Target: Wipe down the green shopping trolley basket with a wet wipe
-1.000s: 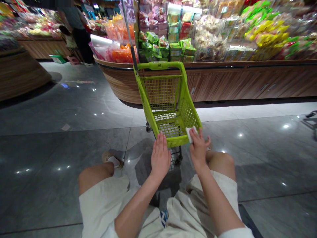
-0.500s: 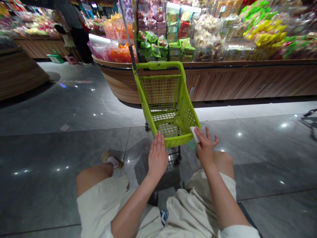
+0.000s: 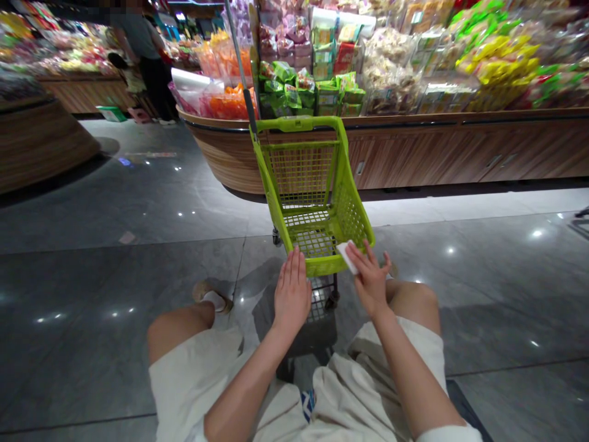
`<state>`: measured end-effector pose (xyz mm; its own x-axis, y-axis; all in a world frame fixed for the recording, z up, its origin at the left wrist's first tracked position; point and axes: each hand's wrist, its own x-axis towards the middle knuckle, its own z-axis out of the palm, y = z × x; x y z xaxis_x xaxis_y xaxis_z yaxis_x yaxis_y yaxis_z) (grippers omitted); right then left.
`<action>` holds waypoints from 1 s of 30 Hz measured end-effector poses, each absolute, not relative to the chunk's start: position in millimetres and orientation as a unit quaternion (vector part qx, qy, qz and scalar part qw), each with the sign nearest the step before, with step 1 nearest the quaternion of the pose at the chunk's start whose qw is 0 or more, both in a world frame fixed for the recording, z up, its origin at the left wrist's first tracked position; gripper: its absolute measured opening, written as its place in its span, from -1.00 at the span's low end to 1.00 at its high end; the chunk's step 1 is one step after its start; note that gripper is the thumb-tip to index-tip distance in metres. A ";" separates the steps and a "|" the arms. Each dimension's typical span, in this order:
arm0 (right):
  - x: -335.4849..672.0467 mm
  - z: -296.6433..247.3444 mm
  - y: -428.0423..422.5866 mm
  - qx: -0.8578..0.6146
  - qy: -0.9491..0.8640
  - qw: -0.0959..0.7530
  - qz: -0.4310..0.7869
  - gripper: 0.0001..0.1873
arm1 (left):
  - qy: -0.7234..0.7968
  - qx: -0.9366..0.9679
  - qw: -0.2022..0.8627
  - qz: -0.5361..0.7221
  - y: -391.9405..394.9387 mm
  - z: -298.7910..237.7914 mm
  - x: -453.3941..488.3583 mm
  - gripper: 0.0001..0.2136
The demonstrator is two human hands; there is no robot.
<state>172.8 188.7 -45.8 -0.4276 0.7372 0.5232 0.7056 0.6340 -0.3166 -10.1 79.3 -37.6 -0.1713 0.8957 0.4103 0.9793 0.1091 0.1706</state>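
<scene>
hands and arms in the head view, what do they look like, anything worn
No gloves, rings or watch show on the left hand or right hand. Forearms are uncovered; a white sleeve edge shows only high on the right arm.

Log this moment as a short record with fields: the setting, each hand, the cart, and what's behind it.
setting: shop aisle with a glossy grey floor
left hand: open, fingers flat on the near rim of the green cart
right hand: holds a white wipe at the same rim, near its right corner
cart build: small, mesh-sided, handle on the far side
behind: wooden display counter stacked with packaged snacks; a person stands far left
</scene>
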 end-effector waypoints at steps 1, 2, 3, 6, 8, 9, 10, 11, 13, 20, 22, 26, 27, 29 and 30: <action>183.4 -48.8 198.4 -0.463 -0.820 0.335 0.020 -0.22 | -0.738 -0.635 0.101 -0.204 79.3 -36.8 -9.0 -0.26; 189.3 -51.3 204.9 -0.498 -0.795 0.347 0.020 -0.23 | -0.739 -0.634 0.099 -0.205 79.6 -36.1 -7.3 -0.25; 189.9 -53.0 207.4 -0.525 -0.772 0.358 0.023 -0.23 | -0.739 -0.633 0.097 -0.206 80.2 -35.6 -5.2 -0.24; 161.7 -53.0 189.6 -0.533 -0.760 0.370 0.040 -0.22 | -0.740 -0.630 0.092 -0.215 82.4 -35.9 0.8 -0.23; 129.6 -49.3 164.0 -0.477 -0.800 0.359 0.054 -0.20 | -0.743 -0.627 0.092 -0.216 83.4 -37.6 2.3 -0.24; 114.7 -46.8 151.0 -0.443 -0.824 0.348 0.063 -0.20 | -0.743 -0.627 0.094 -0.214 83.5 -38.6 1.9 -0.25; 102.9 -44.4 140.0 -0.416 -0.841 0.339 0.069 -0.19 | -0.743 -0.628 0.096 -0.210 83.3 -39.5 0.7 -0.26; 95.6 -42.4 132.2 -0.393 -0.856 0.327 0.072 -0.19 | -0.743 -0.629 0.098 -0.207 82.7 -40.3 -1.0 -0.27; 96.8 -40.5 129.4 -0.364 -0.877 0.308 0.065 -0.19 | -0.741 -0.632 0.100 -0.203 80.8 -40.6 -5.7 -0.27; 185.2 -55.5 200.7 -0.490 -0.796 0.355 0.019 -0.21 | -0.740 -0.638 0.095 -0.193 76.8 -35.4 -10.1 -0.29; 188.0 -56.8 205.1 -0.535 -0.760 0.368 0.020 -0.22 | -0.742 -0.634 0.094 -0.196 78.0 -34.6 -5.2 -0.27; 142.1 -49.5 169.9 -0.497 -0.792 0.352 0.032 -0.19 | -0.746 -0.628 0.090 -0.205 80.9 -35.5 3.6 -0.26; 127.1 -46.7 157.4 -0.465 -0.815 0.342 0.042 -0.19 | -0.744 -0.628 0.091 -0.207 81.3 -36.2 4.1 -0.26; 104.7 -41.8 137.7 -0.406 -0.853 0.322 0.058 -0.20 | -0.740 -0.631 0.093 -0.212 81.5 -37.6 2.8 -0.26; 100.0 -40.1 132.6 -0.384 -0.866 0.314 0.058 -0.22 | -0.739 -0.632 0.094 -0.214 81.3 -38.1 1.3 -0.26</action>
